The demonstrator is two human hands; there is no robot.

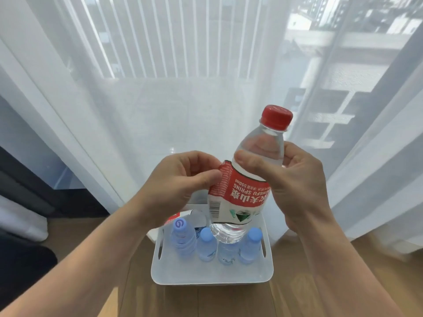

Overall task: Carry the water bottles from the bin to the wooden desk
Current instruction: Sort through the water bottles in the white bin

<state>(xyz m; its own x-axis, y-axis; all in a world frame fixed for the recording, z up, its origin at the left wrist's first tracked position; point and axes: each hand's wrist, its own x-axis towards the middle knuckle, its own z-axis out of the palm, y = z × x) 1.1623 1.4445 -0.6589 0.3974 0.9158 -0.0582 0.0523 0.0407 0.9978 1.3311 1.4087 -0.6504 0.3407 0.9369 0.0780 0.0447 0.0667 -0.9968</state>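
A clear water bottle (247,193) with a red cap and a red-and-white label is held above the white bin (212,274), tilted with its cap up and to the right. My right hand (295,186) grips its upper body. My left hand (180,186) pinches the label's left edge. In the bin stand several small bottles with pale blue caps (207,245), and another red-labelled bottle (180,217) lies at its back left, partly hidden by my left wrist.
The bin sits on a wooden floor (320,282) in front of sheer white curtains (137,99) over a window. A dark piece of furniture (20,179) stands at the left edge.
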